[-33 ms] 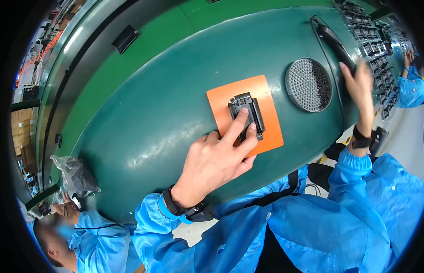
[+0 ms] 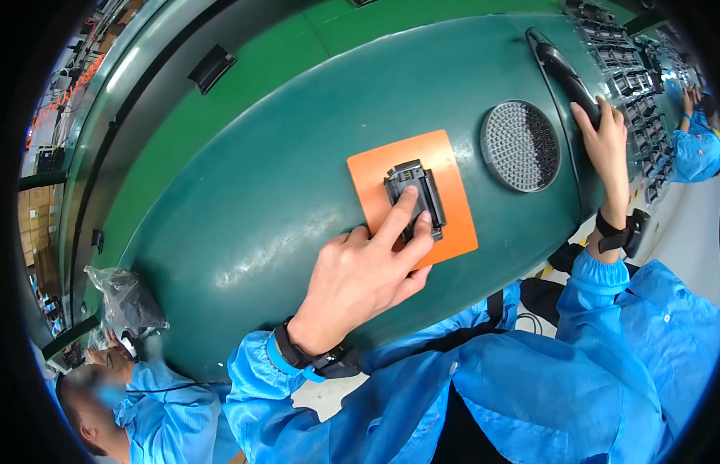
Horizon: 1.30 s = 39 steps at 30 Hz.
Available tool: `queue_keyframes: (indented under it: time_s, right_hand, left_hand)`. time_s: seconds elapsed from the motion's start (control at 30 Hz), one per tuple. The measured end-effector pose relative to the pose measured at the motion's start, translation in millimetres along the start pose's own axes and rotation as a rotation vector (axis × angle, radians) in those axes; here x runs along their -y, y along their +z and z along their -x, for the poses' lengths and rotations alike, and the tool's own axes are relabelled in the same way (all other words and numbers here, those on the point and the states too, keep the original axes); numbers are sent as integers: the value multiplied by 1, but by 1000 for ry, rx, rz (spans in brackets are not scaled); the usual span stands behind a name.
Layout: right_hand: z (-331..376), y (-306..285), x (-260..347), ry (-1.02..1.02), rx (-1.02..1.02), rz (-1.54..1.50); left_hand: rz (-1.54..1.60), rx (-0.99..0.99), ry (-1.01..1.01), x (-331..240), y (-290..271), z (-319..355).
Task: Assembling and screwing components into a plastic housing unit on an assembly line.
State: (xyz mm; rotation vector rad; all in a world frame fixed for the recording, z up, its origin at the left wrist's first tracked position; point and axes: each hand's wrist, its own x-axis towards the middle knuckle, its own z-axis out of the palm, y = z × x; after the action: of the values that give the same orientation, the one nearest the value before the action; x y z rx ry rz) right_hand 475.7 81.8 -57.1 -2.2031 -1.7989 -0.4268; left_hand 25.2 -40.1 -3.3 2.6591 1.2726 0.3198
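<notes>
One black part (image 2: 415, 198) lies lengthwise away.

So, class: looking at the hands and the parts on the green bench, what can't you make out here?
- Black part on the orange mat, head view: the left hand covers its lower edge.
- Black tool: the right hand hides its end.
- Round perforated disc: its holes are too small to count.
- Trays of small parts: bent, cut off at the rim.
</notes>
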Motion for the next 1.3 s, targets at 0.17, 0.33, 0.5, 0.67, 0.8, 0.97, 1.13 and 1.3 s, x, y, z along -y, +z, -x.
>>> queue_keyframes:
  time_s: [0.17,0.33,0.5,0.67,0.8,0.97,1.13,1.3]
  right_hand:
    - [-15,-24,54,-200,76,-303]
    - [-11,-93,71,-47,77,-933]
    - [-10,-134,99,-369,-94,-1271]
    - [-10,-112,142,-236,148,-1886]
    - [-7,-98,147,-277,310,-1936]
    - [-1,-101,150,-462,243,-1853]
    - [0,-86,150,-491,370,-1991]
    - [3,-90,146,-436,365,-1954]
  left_hand:
    - [52,-22,41,13,7,4]
    - [-30,-37,64,12,11,1]
    - [4,-32,61,16,14,2]
    - [8,-35,64,16,18,0]
    - [-3,-45,60,17,18,-1]
    - [1,-13,69,18,11,0]
    - [-5,-6,71,22,11,5]
    - [1,-14,65,17,12,3]
